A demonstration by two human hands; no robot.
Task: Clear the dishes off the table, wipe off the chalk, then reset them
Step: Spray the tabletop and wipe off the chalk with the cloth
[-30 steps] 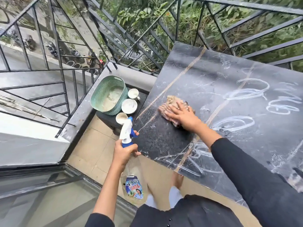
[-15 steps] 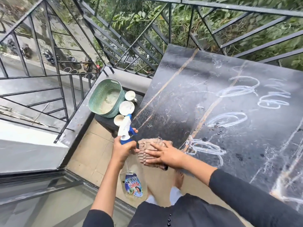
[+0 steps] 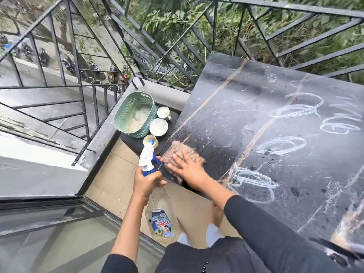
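Several chalk loops (image 3: pixel 281 143) on black balcony table (image 3: pixel 226 107), iron railing (image 3: pixel 295 5) behind

A single wide-angle view looks from the person's head, forward and steeply down. The dark surface (image 3: pixel 256 125) fills the right half of the frame at arm's reach. The left hand (image 3: pixel 145 180) and right hand (image 3: pixel 192 172) sit near the centre. The railing (image 3: pixel 275 5) bends across the top and upper left, and the person's dark clothing (image 3: pixel 216 259) lines the bottom edge.
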